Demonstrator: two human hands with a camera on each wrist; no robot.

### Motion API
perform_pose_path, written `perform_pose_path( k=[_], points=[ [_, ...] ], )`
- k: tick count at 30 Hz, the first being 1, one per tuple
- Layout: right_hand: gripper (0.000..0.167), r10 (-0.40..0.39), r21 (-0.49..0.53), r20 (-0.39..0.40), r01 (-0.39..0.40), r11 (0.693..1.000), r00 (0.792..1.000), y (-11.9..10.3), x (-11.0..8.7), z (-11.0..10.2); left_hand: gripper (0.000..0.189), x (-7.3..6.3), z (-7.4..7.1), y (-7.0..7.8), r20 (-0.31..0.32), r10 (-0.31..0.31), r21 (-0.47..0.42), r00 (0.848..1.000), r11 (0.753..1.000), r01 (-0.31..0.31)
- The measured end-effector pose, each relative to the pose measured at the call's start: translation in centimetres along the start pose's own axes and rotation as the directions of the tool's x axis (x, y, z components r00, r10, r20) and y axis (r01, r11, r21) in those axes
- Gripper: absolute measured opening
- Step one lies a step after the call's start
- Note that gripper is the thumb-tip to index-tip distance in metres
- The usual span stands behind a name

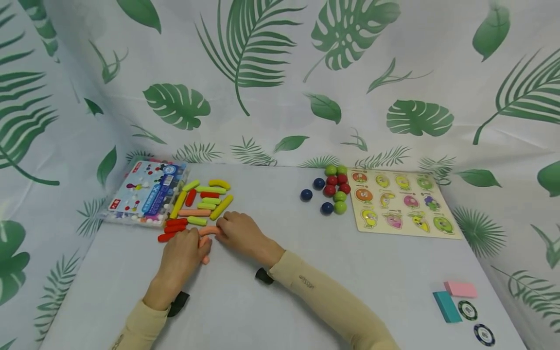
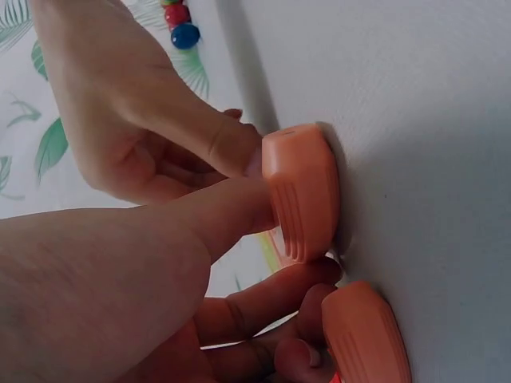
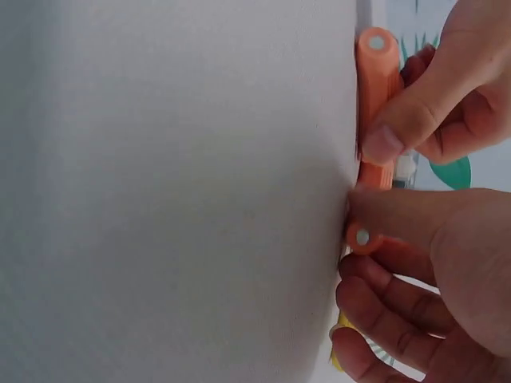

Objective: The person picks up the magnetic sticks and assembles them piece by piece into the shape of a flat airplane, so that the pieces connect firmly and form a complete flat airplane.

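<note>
Two salmon-orange ridged rods lie between the hands. The curved rod bridges from one hand to the other, its right end pinched by the right hand. Just below it, the second orange rod pokes out beside the thumb of the left hand. In the right wrist view the left thumb presses on an orange rod with a pale disc in its end. The left fingers are partly hidden behind the rods. Several red rods lie close beyond the left hand.
Yellow, green and red rods lie beyond the hands, next to a clear boxed set. Blue, red and green balls sit near a fruit puzzle board. Pink and teal blocks and two chips lie right.
</note>
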State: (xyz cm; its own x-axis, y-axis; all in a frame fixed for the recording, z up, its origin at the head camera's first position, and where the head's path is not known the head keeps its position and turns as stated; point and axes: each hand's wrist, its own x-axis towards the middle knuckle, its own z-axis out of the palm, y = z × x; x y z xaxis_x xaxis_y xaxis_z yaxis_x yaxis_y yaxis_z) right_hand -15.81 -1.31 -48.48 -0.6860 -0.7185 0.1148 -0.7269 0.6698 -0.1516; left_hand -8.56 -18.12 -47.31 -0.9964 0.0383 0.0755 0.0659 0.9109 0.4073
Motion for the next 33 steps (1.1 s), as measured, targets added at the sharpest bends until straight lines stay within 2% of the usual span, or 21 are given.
perform_pose_path(
  k=[4, 10, 15, 20, 30, 33],
  points=[
    [0.016, 0.031, 0.027, -0.042, -0.03, 0.999, 0.999, 0.7, -0.7, 0.2, 0.036, 0.0, 0.2, 0.1, -0.019, 0.026, -0.015, 0.999, 1.0, -0.026],
    [0.013, 0.086, 0.076, -0.117, -0.077, 0.994, 0.989, 3.2, -2.6, 0.0, 0.039, 0.2, 0.8, 0.8, -0.051, 0.057, 0.023, 0.997, 0.998, -0.056],
    [0.014, 0.087, 0.092, -0.097, -0.078, 0.993, 0.992, 4.4, -3.6, -0.5, 0.04, 0.4, 1.7, 1.9, -0.04, 0.069, 0.016, 0.997, 0.998, -0.068],
    [0.018, 0.06, 0.093, -0.061, -0.054, 0.994, 0.996, 4.4, -3.7, -0.6, 0.041, 0.2, 2.3, 2.4, -0.059, 0.073, 0.024, 0.996, 0.997, -0.071],
    [0.019, 0.006, 0.107, -0.084, 0.003, 0.994, 0.996, 3.8, -3.3, -0.3, 0.043, 0.1, 2.5, 2.6, -0.12, 0.11, 0.015, 0.987, 0.994, -0.109],
    [0.019, -0.003, 0.1, -0.079, 0.011, 0.995, 0.997, 3.6, -3.2, -0.3, 0.043, 0.2, 2.6, 2.6, -0.118, 0.106, 0.015, 0.987, 0.994, -0.105]
  ],
)
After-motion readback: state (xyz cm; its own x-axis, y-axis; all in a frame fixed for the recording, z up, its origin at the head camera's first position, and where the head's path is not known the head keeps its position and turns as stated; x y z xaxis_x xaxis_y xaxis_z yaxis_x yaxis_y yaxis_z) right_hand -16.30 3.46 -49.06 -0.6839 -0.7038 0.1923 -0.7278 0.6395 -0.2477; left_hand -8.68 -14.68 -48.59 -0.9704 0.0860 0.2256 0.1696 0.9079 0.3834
